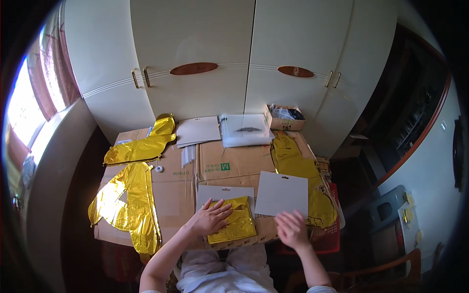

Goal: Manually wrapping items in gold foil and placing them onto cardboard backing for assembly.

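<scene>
At the worktop's (171, 200) near edge, the folded gold foil (240, 225) is best pressed evenly under the flat-spread, ungripping left hand (209, 221), while the right hand (291, 230), blurred and loosely extended, shows no hold.

Daylight from the left window (20, 100) glares off a gold foil balloon (138, 195), the right hand's fingers (287, 220) blur, and curved edges darken.

Beyond our left fingers (222, 210) we see green print (224, 166) and faint lettering (181, 173) on cardboard (168, 195), dark marking (249, 129) on clear plastic (244, 139).
</scene>
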Demonstrator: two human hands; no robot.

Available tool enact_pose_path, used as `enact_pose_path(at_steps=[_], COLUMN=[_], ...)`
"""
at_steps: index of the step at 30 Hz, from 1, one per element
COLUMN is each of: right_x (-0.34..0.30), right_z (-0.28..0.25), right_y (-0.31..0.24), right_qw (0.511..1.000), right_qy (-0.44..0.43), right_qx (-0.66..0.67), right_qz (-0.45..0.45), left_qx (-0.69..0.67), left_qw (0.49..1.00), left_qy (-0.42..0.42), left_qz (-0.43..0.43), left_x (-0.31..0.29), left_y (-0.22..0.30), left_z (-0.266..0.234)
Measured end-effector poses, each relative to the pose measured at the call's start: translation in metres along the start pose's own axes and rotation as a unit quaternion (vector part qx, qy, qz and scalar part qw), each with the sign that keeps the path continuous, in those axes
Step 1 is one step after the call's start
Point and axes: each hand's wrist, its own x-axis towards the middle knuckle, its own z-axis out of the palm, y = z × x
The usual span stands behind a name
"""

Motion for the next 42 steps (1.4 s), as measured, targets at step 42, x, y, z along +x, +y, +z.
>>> enact_pose_path(at_steps=[42], right_x=[0.051], right_z=[0.039], right_y=[-0.084], right_qw=[0.983], right_qy=[-0.086], right_qx=[0.105], right_qz=[-0.127], left_qx=[0.006], left_qw=[1.000], left_qy=[-0.004], left_qz=[0.015], left_x=[-0.002], left_y=[0.003], left_z=[-0.006])
